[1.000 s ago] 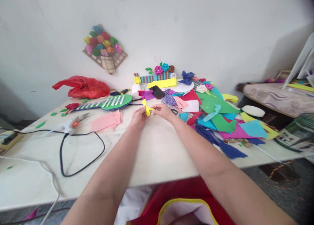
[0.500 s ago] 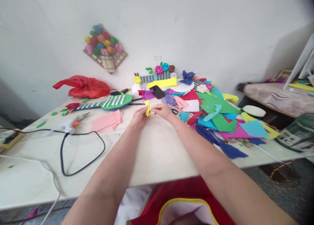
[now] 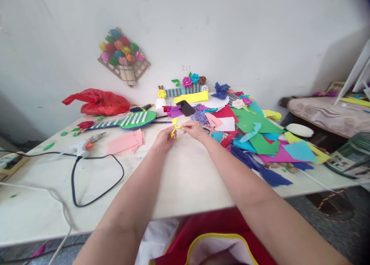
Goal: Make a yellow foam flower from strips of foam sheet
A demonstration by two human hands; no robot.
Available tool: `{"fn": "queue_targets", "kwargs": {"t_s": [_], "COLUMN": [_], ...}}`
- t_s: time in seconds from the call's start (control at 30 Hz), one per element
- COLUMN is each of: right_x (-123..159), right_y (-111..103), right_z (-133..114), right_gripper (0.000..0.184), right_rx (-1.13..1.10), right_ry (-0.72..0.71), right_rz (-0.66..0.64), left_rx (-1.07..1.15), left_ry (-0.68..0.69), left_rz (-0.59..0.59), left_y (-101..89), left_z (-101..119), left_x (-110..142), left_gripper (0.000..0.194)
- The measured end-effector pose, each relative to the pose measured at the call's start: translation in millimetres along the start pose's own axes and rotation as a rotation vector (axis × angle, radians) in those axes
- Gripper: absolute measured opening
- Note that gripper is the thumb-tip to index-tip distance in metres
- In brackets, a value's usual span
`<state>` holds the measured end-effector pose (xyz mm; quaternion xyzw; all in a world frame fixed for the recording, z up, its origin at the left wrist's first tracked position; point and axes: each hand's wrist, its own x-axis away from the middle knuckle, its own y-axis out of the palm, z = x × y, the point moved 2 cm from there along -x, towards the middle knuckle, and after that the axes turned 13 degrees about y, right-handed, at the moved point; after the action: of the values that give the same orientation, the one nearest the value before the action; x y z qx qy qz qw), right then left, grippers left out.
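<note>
Over the middle of the white table (image 3: 185, 180), both my hands pinch a small piece of folded yellow paper (image 3: 174, 126). My left hand (image 3: 164, 138) grips its lower part with closed fingers. My right hand (image 3: 194, 129) pinches its right end between thumb and fingers. The paper stands up between the two hands, just above the tabletop.
A glue gun (image 3: 83, 145) with a black cord (image 3: 95, 180) lies at left beside pink paper (image 3: 125, 141). A red plastic bag (image 3: 96, 102), a green and blue craft piece (image 3: 130, 120), a phone (image 3: 185, 108) and several coloured paper sheets (image 3: 260, 138) crowd the back and right.
The yellow paper has been turned and drawn tighter between my fingers; both hands shifted slightly but stay in the same spot.
</note>
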<state>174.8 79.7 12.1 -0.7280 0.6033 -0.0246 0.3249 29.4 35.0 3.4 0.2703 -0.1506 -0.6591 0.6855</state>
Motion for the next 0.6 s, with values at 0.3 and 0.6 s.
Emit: {"fn": "queue_targets", "kwargs": {"t_s": [0.3,0.6], "right_x": [-4.0,6.2], "right_y": [-7.9,2.6], "right_z": [7.8,-9.0], "right_gripper": [0.013,0.023], "right_rx": [0.002,0.132], "right_ry": [0.029,0.002], "right_rz": [0.027,-0.009], "left_rx": [-0.045,-0.031], "left_ry": [-0.014,0.003], "left_rz": [-0.028,-0.017], "left_y": [1.2,-1.7], "left_z": [-1.9,-4.3], "left_x": [0.3,-2.6], "left_gripper": [0.005,0.004]}}
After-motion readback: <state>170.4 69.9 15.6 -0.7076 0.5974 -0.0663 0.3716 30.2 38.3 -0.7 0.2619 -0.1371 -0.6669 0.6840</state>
